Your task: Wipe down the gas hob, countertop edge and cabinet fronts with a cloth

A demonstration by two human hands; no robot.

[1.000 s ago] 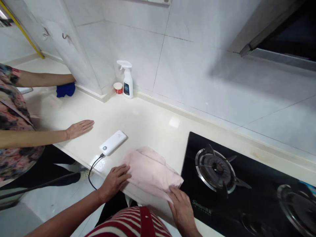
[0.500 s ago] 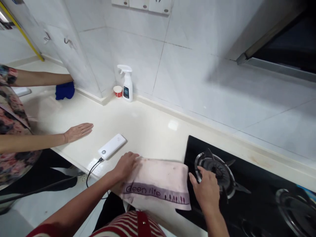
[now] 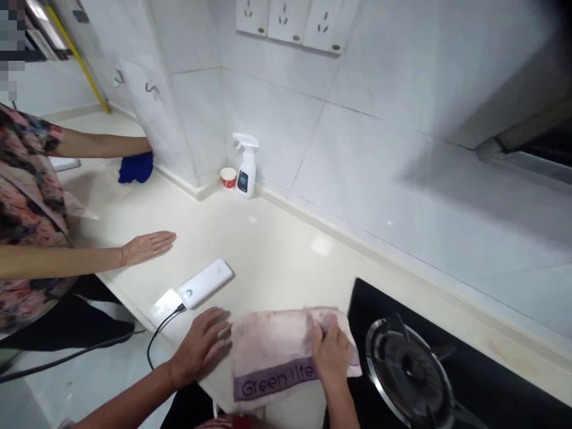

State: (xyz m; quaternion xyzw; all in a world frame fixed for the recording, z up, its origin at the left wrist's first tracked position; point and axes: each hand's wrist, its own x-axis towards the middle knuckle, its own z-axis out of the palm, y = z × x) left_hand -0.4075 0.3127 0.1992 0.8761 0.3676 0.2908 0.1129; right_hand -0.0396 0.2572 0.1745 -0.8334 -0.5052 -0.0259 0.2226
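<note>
A pale pink cloth (image 3: 272, 333) with a purple band reading "Green life" lies spread on the counter, its right edge reaching the black stove. My right hand (image 3: 333, 351) rests on the right part of this cloth, thumb and fingers apart and pressing down on it. To the left of the cloth is my left hand (image 3: 201, 345), open with nothing in it, low over the counter's front part. A white power bank (image 3: 206, 282) with a black cable lies just beyond my left hand.
The gas stove (image 3: 357, 310) with its burner (image 3: 409, 369) borders the cloth on the right. A spray bottle (image 3: 246, 173) and a small red-and-white tub (image 3: 228, 177) stand by the wall. At left, another person's hand (image 3: 149, 247) lies on the counter; their other arm reaches a blue cloth (image 3: 136, 168).
My left hand has come off the cloth's left edge and moved left. My right hand has gone from over the stove onto the cloth. The view has shifted.
</note>
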